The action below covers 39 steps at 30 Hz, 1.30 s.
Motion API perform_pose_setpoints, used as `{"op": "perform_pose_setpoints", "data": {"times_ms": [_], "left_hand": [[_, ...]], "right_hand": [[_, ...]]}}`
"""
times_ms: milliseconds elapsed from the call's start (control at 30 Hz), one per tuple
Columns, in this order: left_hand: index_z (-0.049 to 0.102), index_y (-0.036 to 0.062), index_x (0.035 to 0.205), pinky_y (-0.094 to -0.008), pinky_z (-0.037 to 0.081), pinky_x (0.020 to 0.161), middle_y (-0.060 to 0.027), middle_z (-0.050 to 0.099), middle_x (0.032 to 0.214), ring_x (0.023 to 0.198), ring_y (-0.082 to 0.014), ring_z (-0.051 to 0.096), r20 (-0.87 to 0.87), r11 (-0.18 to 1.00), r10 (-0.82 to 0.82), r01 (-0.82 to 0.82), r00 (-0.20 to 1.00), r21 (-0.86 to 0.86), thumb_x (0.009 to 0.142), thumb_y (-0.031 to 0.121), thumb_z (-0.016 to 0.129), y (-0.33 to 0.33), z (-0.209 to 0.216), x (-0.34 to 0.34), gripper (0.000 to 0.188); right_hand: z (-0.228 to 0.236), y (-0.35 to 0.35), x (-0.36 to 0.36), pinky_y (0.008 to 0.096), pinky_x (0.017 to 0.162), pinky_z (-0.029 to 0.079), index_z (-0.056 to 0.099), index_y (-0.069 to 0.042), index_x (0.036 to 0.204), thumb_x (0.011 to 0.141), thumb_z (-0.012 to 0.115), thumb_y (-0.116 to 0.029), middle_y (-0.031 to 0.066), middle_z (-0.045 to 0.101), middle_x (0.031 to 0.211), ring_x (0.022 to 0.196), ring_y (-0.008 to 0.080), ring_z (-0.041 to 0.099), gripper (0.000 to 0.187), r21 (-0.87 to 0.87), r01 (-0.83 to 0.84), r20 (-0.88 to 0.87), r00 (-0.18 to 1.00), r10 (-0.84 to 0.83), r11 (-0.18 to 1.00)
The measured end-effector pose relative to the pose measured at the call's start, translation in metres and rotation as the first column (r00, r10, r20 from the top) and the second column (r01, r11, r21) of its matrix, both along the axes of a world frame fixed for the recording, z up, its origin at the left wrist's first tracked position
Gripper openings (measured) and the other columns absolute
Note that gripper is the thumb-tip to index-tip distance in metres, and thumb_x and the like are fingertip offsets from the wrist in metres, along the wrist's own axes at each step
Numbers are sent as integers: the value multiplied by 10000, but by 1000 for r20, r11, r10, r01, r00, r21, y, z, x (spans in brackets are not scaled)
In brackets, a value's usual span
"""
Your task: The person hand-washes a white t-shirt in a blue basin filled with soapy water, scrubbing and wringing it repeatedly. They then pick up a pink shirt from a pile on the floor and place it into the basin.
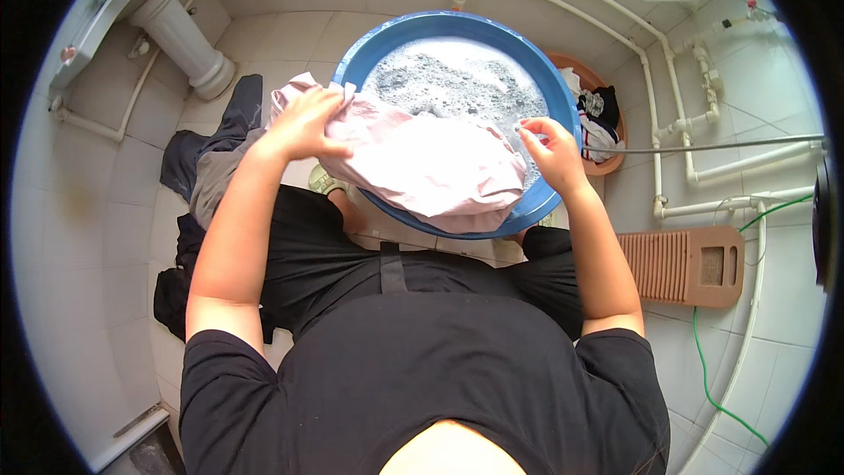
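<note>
A pale pink cloth garment [431,158] is draped over the near side and rim of a round blue tub [549,79], its left end bunched up outside the rim. Across that bunched end lies my left hand [303,127], open, with the thumb spread away from the fingers. My right hand [552,154] is over the tub's right side, just beyond the cloth's right end. Its thumb and fingers are pinched together, and what they hold is too small to make out. Foamy grey water [453,75] fills the tub behind the cloth.
Dark and grey clothes [220,154] lie in a heap at left. An orange basin [607,163] with clothes stands behind the tub at right. A brown washboard [681,268] leans near the white pipes [655,158]. A grey hose [703,148] reaches toward the tub.
</note>
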<state>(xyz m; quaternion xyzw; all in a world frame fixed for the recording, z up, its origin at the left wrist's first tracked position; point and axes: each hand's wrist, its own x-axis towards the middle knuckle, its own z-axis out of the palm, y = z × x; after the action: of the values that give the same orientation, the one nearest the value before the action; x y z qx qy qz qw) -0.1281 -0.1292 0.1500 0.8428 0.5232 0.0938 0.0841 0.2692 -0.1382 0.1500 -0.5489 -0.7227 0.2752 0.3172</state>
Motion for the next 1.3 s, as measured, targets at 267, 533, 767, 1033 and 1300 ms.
{"op": "perform_pose_setpoints", "data": {"times_ms": [267, 533, 767, 1033, 1300], "left_hand": [[255, 35, 1378, -460, 207, 1075, -164, 188, 1452, 1340, -372, 159, -130, 981, -12, -14, 991, -194, 396, 521, 805, -17, -27, 0, 1226], [620, 94, 1069, -325, 415, 925, -83, 584, 1148, 1079, -237, 535, 187, 990, 120, -133, 975, 55, 745, 192, 609, -4, -46, -21, 339], [607, 83, 862, -360, 459, 658, -96, 616, 748, 749, -276, 580, 362, 891, 324, -411, 874, 195, 751, 275, 656, 16, 1, -17, 228], [601, 125, 807, -364, 441, 678, -42, 609, 751, 734, -266, 572, 235, 652, 248, -341, 940, 677, 710, 223, 652, 14, 20, -59, 147], [626, 55, 946, -332, 452, 768, -92, 600, 877, 838, -258, 568, 74, 967, 225, -232, 972, 108, 736, 147, 653, -14, -19, -95, 232]], "right_hand": [[-73, 0, -11, 308, 896, 432, 455, -23, 1259, 761, 677, -162, 152, 551, 1165, 1068, 211, 534, 563, -220, -72, 153, 982, 108, 973], [-55, 19, 18, 226, 647, 463, 619, -11, 898, 758, 669, -167, 26, 627, 793, 705, 89, 563, 215, -275, 4, -505, 851, -148, 961], [15, 35, 39, 209, 700, 426, 615, -30, 856, 808, 646, -85, 7, 611, 815, 746, 74, 538, 79, -64, 157, -691, 705, -157, 986], [47, 20, 73, 309, 595, 469, 611, -132, 884, 691, 624, -122, 64, 572, 740, 644, 244, 556, 193, 721, 215, 193, 851, -489, 658], [1, -53, 48, 360, 693, 495, 624, -127, 909, 634, 700, -165, 56, 625, 870, 809, 244, 614, 288, 228, -449, 562, 785, 260, 864]]}}
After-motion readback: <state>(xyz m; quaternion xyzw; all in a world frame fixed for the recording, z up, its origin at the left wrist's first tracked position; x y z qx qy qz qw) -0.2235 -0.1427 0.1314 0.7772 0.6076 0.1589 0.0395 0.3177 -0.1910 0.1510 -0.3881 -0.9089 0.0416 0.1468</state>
